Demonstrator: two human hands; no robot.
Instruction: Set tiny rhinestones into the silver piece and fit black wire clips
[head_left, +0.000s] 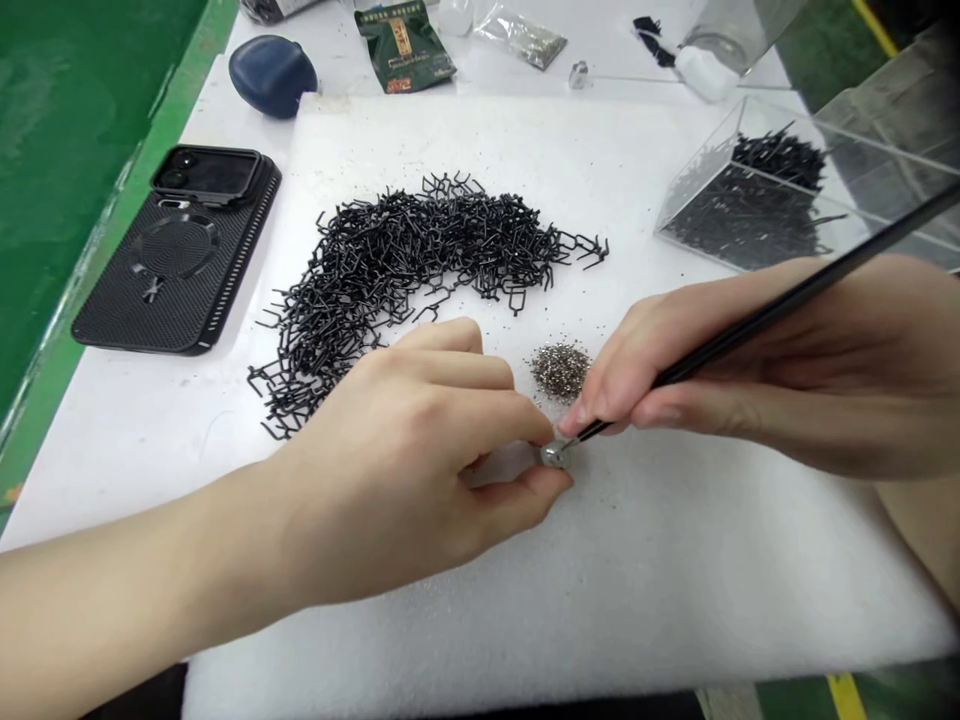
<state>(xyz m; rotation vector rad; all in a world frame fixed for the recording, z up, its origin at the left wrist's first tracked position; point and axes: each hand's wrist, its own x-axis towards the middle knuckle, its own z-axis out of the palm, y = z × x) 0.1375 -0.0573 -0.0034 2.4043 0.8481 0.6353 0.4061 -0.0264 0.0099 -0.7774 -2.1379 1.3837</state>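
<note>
My left hand (pixel 405 450) pinches a small silver bead (pixel 555 455) between thumb and fingertips. My right hand (pixel 720 370) grips a slim black pick (pixel 780 300), and its fine tip meets the bead. Fingers hide part of the bead. Just above my hands lies a small heap of glittering grey beads or rhinestones (pixel 560 370). A larger tangled mass of bent black wire pieces (pixel 420 270) spreads across the white foam pad (pixel 675 570), and my left hand's fingers lie close to its lower edge.
A phone in a black case (pixel 180 260) lies left of the pad. A clear acrylic box (pixel 720 225) holding black wire pieces stands at the right. Behind the pad are a dark blue pouch (pixel 271 76), a green packet (pixel 403 45) and a plastic bag (pixel 519 38).
</note>
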